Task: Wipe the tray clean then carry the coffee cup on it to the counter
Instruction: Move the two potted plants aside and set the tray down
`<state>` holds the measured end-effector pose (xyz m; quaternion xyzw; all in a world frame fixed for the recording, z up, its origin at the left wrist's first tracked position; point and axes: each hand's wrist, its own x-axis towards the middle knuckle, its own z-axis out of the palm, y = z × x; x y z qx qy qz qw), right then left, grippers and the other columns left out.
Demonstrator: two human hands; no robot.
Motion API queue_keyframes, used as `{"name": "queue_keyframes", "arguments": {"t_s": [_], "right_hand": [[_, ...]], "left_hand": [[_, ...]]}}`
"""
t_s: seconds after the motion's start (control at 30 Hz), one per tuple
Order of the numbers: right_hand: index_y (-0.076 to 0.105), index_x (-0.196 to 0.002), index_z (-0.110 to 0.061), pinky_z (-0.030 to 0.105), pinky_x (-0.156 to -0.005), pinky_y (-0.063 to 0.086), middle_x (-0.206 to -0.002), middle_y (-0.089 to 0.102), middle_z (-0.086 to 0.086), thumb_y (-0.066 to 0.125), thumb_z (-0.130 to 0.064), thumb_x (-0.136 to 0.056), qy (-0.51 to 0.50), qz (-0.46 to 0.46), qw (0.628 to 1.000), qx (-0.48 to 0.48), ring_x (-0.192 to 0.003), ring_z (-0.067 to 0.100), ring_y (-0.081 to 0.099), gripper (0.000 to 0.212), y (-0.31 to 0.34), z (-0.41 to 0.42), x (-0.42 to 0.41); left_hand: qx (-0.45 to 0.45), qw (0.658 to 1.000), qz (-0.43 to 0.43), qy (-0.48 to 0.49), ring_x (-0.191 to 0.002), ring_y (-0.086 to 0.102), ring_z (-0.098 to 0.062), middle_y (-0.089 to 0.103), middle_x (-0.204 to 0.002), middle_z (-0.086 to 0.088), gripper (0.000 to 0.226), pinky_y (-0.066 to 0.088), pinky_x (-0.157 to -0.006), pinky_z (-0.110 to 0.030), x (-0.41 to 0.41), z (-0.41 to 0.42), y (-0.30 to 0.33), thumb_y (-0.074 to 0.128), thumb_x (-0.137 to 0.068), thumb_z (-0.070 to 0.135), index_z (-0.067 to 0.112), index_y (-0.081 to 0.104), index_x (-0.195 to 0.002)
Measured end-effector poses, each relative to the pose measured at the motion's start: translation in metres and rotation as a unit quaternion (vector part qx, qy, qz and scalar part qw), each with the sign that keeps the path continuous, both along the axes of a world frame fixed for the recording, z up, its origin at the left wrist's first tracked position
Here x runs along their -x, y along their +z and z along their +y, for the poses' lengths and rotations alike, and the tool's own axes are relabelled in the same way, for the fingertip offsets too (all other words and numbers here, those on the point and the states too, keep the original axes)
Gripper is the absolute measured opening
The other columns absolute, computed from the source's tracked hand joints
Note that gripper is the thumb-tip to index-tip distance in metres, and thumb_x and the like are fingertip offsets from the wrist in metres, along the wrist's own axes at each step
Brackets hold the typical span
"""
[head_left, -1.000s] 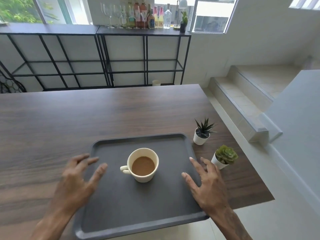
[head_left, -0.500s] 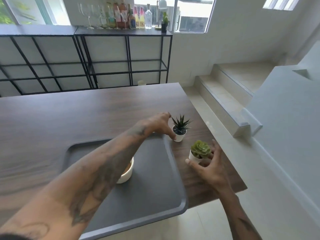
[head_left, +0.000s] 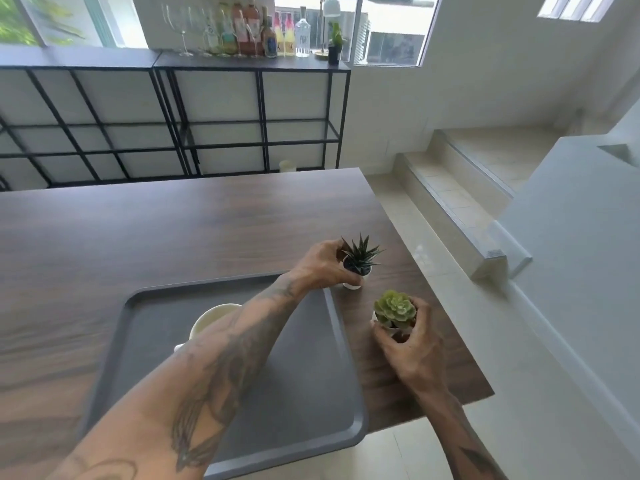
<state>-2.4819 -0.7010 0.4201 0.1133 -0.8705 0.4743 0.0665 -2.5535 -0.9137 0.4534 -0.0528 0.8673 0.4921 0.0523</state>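
Note:
A dark grey tray lies on the wooden table, its near edge hanging over the table's front edge. A cream coffee cup stands on the tray, mostly hidden under my left forearm. My left hand reaches across the tray and grips the white pot of a spiky dark plant just past the tray's far right corner. My right hand is wrapped around the pot of a pale green rosette succulent to the right of the tray.
The wooden table ends at its right edge just past the plants, with tiled floor and steps beyond. A black metal shelf unit with bottles and glasses on top stands against the far wall.
Both hands left the tray's sides. My left hand crossed over the cup to the spiky plant and closed on its pot; my right hand closed around the green succulent's pot.

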Motion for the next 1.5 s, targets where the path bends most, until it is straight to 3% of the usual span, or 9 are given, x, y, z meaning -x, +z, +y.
{"name": "queue_keyframes", "arguments": {"t_s": [0.1, 0.23, 0.37, 0.53, 0.67, 0.77, 1.1, 1.33, 1.5], "right_hand": [[0.047, -0.114, -0.017, 0.000, -0.058, 0.044, -0.094, 0.060, -0.007, 0.087, -0.024, -0.070, 0.007, 0.012, 1.000, -0.012, -0.071, 0.004, 0.061, 0.060, 0.011, -0.014, 0.023], [0.049, -0.118, -0.010, 0.008, -0.064, 0.038, -0.098, 0.064, 0.003, 0.084, -0.027, -0.071, 0.009, 0.060, 0.998, -0.026, -0.077, 0.016, 0.057, 0.061, 0.053, -0.047, 0.083], [0.050, -0.116, -0.011, 0.022, -0.072, 0.039, -0.103, 0.069, 0.008, 0.080, -0.030, -0.071, 0.019, 0.098, 0.994, -0.033, -0.085, 0.026, 0.064, 0.057, 0.089, -0.090, 0.124], [0.050, -0.113, -0.008, 0.023, -0.070, 0.041, -0.098, 0.070, 0.011, 0.078, -0.033, -0.072, 0.104, 0.125, 0.985, -0.054, -0.085, 0.030, 0.066, 0.056, 0.118, -0.171, 0.133], [0.049, -0.113, -0.005, 0.033, -0.076, 0.050, -0.101, 0.069, 0.011, 0.077, -0.034, -0.071, 0.183, 0.140, 0.972, -0.049, -0.089, 0.029, 0.065, 0.058, 0.140, -0.251, 0.123], [0.048, -0.116, -0.006, 0.026, -0.073, 0.044, -0.103, 0.066, 0.008, 0.077, -0.033, -0.072, 0.235, 0.137, 0.961, -0.044, -0.088, 0.022, 0.060, 0.059, 0.157, -0.315, 0.100], [0.053, -0.116, -0.012, 0.023, -0.074, 0.037, -0.105, 0.060, 0.005, 0.076, -0.034, -0.069, 0.373, 0.072, 0.924, -0.035, -0.095, 0.021, 0.055, 0.057, 0.151, -0.467, -0.004], [0.054, -0.121, -0.015, 0.023, -0.073, 0.038, -0.099, 0.057, 0.002, 0.080, -0.029, -0.068, 0.530, 0.024, 0.837, -0.136, -0.093, 0.021, 0.056, 0.060, 0.091, -0.499, -0.085], [0.053, -0.123, -0.017, 0.025, -0.076, 0.036, -0.100, 0.057, 0.001, 0.078, -0.029, -0.071, 0.553, -0.001, 0.815, -0.174, -0.101, 0.025, 0.057, 0.059, 0.043, -0.503, -0.111]], "left_hand": [[-0.014, 0.998, 0.032, 0.053, -0.074, 0.065, -0.006, 0.070, -0.083, 0.008, 0.045, 0.045, -0.062, -0.006, 0.003, -0.017, 0.019, 0.088, -0.064, 0.014, 0.010, 0.068, -0.105], [0.014, 0.988, 0.081, 0.133, -0.094, 0.070, -0.020, 0.073, -0.098, -0.003, 0.042, 0.056, -0.083, -0.029, 0.012, -0.067, 0.067, 0.088, -0.064, 0.014, 0.014, 0.066, -0.100], [0.074, 0.969, 0.120, 0.203, -0.090, 0.065, -0.013, 0.071, -0.095, 0.004, 0.041, 0.055, -0.076, -0.029, -0.011, -0.129, 0.109, 0.087, -0.061, 0.030, 0.021, 0.065, -0.095], [0.115, 0.941, 0.119, 0.294, -0.094, 0.066, -0.015, 0.071, -0.102, 0.002, 0.060, 0.056, -0.082, -0.031, -0.094, -0.216, 0.115, 0.087, -0.060, 0.040, 0.019, 0.065, -0.112], [0.151, 0.897, 0.083, 0.407, -0.090, 0.067, -0.018, 0.073, -0.096, 0.001, 0.054, 0.050, -0.076, -0.029, -0.190, -0.282, 0.103, 0.089, -0.061, 0.041, 0.017, 0.069, -0.105], [0.146, 0.859, 0.052, 0.488, -0.090, 0.069, -0.020, 0.074, -0.093, 0.001, 0.049, 0.050, -0.077, -0.030, -0.265, -0.314, 0.093, 0.091, -0.059, 0.040, 0.018, 0.073, -0.098], [0.097, 0.791, 0.043, 0.603, -0.081, 0.070, -0.014, 0.075, -0.091, 0.000, 0.048, 0.047, -0.065, -0.023, -0.407, -0.312, 0.052, 0.090, -0.062, 0.040, 0.016, 0.072, -0.099], [0.072, 0.739, 0.032, 0.669, -0.074, 0.065, -0.009, 0.071, -0.082, 0.007, 0.043, 0.044, -0.068, -0.024, -0.417, -0.256, 0.002, 0.088, -0.063, 0.043, 0.020, 0.067, -0.092], [0.081, 0.732, 0.066, 0.673, -0.078, 0.069, -0.009, 0.074, -0.085, 0.008, 0.045, 0.052, -0.075, -0.026, -0.407, -0.243, -0.021, 0.088, -0.063, 0.040, 0.021, 0.065, -0.097]]}}
